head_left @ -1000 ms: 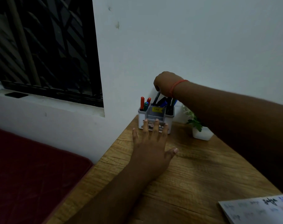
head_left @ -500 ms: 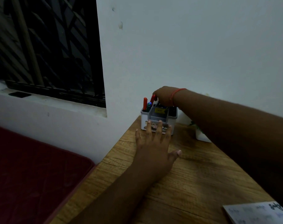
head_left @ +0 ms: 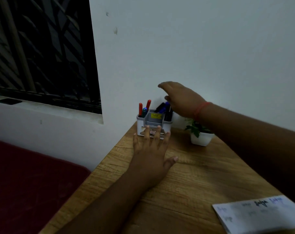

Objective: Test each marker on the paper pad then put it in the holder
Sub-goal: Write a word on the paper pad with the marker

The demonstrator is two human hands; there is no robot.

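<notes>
left hand [head_left: 150,154]: lying flat on table [head_left: 194,183], straight fingertips touching holder [head_left: 154,124] | right hand [head_left: 178,98]: hovering over holder, fingers relaxed, holding nothing

Holder [head_left: 154,125] on table [head_left: 185,183], at far corner against wall [head_left: 194,48]. Markers [head_left: 144,109] upright in holder's left and right compartments. Left hand [head_left: 150,154] flat on table before holder, fingertips touching its front. Right hand [head_left: 180,98] above holder's right side. Plant pot [head_left: 201,138] right of holder. Paper pad [head_left: 259,215] at near right. Window [head_left: 42,51] far left.
</notes>
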